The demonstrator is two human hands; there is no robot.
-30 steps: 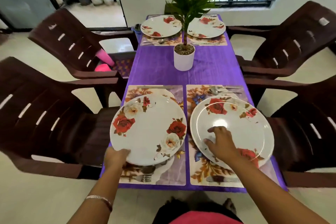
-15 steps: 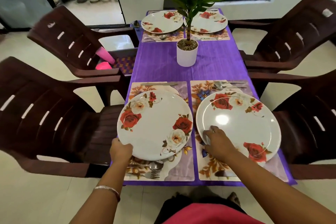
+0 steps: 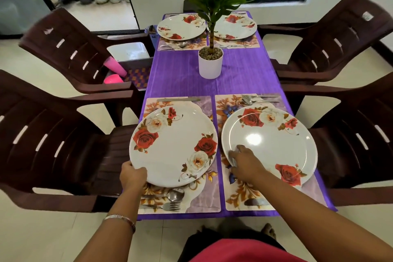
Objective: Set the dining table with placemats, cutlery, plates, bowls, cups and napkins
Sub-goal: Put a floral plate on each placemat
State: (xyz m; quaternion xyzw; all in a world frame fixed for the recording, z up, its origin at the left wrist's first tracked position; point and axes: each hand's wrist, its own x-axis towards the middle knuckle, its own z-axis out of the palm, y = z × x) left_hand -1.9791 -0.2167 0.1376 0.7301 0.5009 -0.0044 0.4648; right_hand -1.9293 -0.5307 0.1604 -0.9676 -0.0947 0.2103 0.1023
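Note:
Two white plates with red roses lie over the near floral placemats. My left hand (image 3: 133, 175) grips the near-left rim of the left plate (image 3: 173, 147), which sits on the left placemat (image 3: 204, 200). My right hand (image 3: 244, 160) holds the near-left rim of the right plate (image 3: 270, 144) on the right placemat (image 3: 240, 195). A spoon and fork (image 3: 170, 200) lie near the left plate's front edge, a knife (image 3: 178, 99) beyond it. More cutlery (image 3: 253, 99) lies beyond the right plate, and a knife (image 3: 256, 201) lies in front of it.
The table has a purple cloth (image 3: 212, 85). A potted plant (image 3: 210, 64) stands mid-table. Two far plates (image 3: 180, 26) (image 3: 234, 25) rest on far placemats. Dark brown chairs (image 3: 53, 134) (image 3: 350, 134) flank both sides; pink cups (image 3: 113, 69) lie on the far-left chair.
Both plates have shifted slightly farther onto their placemats, the left one now lying lower and flatter. My hands stay on the same rims.

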